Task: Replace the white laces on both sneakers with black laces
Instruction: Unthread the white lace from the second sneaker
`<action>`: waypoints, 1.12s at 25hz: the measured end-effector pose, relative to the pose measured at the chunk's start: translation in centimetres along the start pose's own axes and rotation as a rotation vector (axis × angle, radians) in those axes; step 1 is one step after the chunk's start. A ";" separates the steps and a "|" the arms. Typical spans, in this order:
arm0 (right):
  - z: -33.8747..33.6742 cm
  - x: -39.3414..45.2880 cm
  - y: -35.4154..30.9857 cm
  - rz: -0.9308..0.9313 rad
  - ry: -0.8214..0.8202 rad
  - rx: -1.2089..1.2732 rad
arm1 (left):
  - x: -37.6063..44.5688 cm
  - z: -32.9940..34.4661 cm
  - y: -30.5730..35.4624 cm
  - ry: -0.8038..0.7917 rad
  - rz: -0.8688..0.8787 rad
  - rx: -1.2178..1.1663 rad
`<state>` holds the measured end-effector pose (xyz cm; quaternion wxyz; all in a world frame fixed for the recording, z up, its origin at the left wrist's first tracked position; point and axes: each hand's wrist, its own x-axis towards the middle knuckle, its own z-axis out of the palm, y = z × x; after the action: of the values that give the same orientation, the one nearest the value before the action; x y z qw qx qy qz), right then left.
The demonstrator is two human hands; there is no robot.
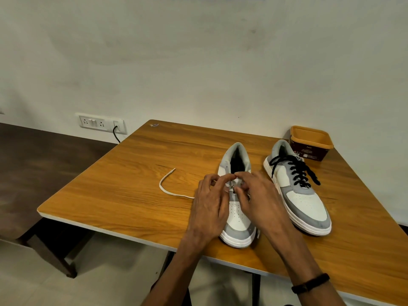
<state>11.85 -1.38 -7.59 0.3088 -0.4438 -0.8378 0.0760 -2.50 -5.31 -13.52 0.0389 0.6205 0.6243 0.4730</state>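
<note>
Head view: on the wooden table (123,191) stand two grey-and-white sneakers, toes toward the person. The right sneaker (298,191) is threaded with a black lace (295,171). Both hands work at the eyelets of the left sneaker (237,215). The left hand (209,208) has its fingers curled in over the tongue, apparently pinching the white lace (170,186), whose loose end trails left across the table. The right hand (260,199) also curls its fingertips at the eyelets; what it grips is hidden. A brown tub with an orange rim (311,143) sits behind the right sneaker, near the wall
</note>
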 end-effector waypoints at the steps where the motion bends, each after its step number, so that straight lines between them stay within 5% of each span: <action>1: -0.1 0.0 0.1 0.002 0.003 -0.038 | 0.0 0.0 0.1 0.003 0.002 0.002; 8: 0.1 -0.6 0.1 -0.026 0.035 0.057 | -0.2 -0.1 0.0 0.014 0.019 -0.011; 15: -2.9 -1.3 0.0 0.388 0.234 1.254 | 0.0 0.0 0.0 0.031 0.039 -0.023; 17: -3.6 -0.8 -0.1 0.409 0.235 1.410 | 0.0 -0.1 0.0 0.035 0.045 -0.030; 22: -2.5 -0.6 -0.2 0.179 0.077 0.443 | -0.1 -0.1 0.0 0.027 0.068 -0.046; 28: -1.3 -1.0 -0.3 0.029 -0.068 0.070 | 0.0 0.0 -0.2 0.025 0.065 -0.053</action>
<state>12.77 -2.52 -6.90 0.2945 -0.4419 -0.8381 0.1248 -2.70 -5.26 -13.65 0.0323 0.6330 0.5916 0.4983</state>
